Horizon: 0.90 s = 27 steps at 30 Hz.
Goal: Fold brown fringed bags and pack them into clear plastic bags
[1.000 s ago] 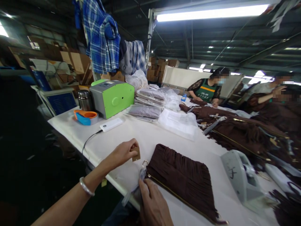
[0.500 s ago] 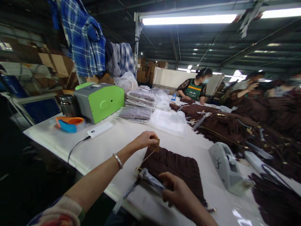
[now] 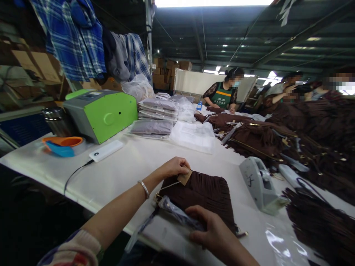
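Observation:
My left hand [image 3: 176,168] pinches a small brown cardboard hang tag [image 3: 185,178] over the far left part of a dark brown fringed bag [image 3: 206,192]. A thin string runs from the tag down to metal hardware [image 3: 157,198] at the bag's left corner. Along the bag's near edge lies a strap wrapped in clear plastic [image 3: 175,210]. My right hand [image 3: 212,229] is at the strap's right end, thumb and fingers apart around it; whether it touches is hard to tell. A zipper end [image 3: 242,234] sticks out at the bag's near right corner.
A tape dispenser [image 3: 262,186] stands to the right, beside a clear plastic bag [image 3: 283,240]. More brown fringed bags [image 3: 255,140] are heaped behind it. At left are a green machine [image 3: 111,116], a white power bank [image 3: 107,150] and an orange tape roll [image 3: 69,141]. A co-worker [image 3: 223,92] stands across the table.
My left hand has brought the tag lower, against the bag, and the tag is turned. My right hand has shifted slightly at the wrapped strap. The camera view has tilted and shifted.

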Each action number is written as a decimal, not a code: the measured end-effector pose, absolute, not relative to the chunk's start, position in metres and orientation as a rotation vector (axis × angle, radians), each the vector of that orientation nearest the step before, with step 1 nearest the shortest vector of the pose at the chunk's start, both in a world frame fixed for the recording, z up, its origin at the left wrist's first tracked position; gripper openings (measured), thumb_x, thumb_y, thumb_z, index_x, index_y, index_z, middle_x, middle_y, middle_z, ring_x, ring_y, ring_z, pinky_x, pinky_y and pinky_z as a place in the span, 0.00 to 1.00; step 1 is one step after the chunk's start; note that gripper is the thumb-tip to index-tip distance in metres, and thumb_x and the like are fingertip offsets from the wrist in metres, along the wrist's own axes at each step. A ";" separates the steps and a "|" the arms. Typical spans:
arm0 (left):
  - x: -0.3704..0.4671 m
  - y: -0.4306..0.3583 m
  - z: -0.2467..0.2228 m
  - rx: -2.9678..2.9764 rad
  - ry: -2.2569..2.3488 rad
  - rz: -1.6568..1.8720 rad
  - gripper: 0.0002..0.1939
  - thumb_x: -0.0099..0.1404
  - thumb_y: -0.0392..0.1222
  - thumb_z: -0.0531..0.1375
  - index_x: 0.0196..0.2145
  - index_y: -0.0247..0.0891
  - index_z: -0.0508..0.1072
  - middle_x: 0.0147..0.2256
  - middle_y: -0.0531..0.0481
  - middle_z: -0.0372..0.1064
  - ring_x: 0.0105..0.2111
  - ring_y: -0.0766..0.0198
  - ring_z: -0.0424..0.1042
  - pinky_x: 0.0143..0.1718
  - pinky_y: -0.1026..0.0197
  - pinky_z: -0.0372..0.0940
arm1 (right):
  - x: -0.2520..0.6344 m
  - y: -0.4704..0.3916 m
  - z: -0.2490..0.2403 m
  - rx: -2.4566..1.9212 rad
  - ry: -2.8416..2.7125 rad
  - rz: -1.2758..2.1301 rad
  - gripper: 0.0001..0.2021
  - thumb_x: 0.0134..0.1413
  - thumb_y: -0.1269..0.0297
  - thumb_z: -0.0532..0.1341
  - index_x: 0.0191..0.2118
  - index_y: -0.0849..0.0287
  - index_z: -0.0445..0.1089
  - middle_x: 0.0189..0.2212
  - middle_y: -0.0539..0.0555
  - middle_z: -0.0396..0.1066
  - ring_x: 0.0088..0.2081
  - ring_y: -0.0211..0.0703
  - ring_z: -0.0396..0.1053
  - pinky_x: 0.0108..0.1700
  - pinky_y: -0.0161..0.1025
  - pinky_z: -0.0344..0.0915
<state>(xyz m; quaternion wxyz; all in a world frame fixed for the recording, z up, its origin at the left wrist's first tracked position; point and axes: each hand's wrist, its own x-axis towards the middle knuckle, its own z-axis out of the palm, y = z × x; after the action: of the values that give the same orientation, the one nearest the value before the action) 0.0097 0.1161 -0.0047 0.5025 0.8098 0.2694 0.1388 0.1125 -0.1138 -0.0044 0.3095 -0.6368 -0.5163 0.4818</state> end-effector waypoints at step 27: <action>-0.108 0.048 0.013 2.372 0.565 0.388 0.08 0.65 0.41 0.57 0.40 0.44 0.75 0.41 0.50 0.72 0.44 0.60 0.68 0.48 0.61 0.60 | 0.118 -0.137 -0.015 -1.716 -1.706 0.779 0.15 0.56 0.63 0.61 0.49 0.50 0.73 0.47 0.52 0.75 0.49 0.46 0.72 0.52 0.36 0.64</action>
<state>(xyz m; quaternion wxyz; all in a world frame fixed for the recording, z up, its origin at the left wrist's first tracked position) -0.1079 0.0476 0.0129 0.3300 0.9068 0.2161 0.1484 0.1182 -0.1374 -0.0151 0.2954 -0.6450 -0.6411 0.2928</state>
